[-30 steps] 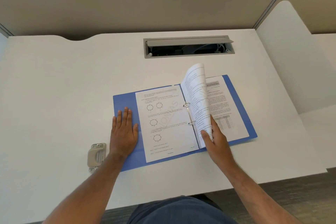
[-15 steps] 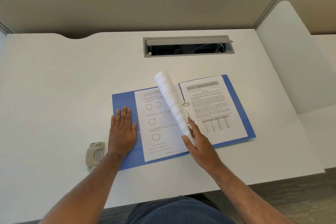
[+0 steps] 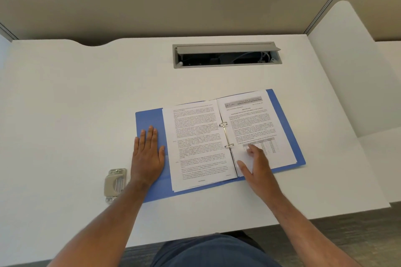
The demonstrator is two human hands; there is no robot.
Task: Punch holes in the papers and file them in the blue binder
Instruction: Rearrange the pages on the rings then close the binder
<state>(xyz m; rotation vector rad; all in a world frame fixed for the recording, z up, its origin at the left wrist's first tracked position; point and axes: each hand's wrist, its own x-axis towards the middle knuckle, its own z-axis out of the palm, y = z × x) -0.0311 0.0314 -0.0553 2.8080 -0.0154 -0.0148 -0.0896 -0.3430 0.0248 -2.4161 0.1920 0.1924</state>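
Since 1 second ago the lifted page has dropped flat onto the left stack in the blue binder [image 3: 149,121], open on the surface [image 3: 86,104]. Left hand [image 3: 148,156], fingers spread and gripping nothing, pins the cover steady; right hand [image 3: 256,165] fingers loosely curl at the next sheet's [image 3: 251,125] corner, likely to turn it

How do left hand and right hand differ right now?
The left hand lies flat, fingers straight, on the bare blue binder cover; the right hand is curled, fingers on the right-side papers near the lower ring. Both rest on the open binder, holding nothing.
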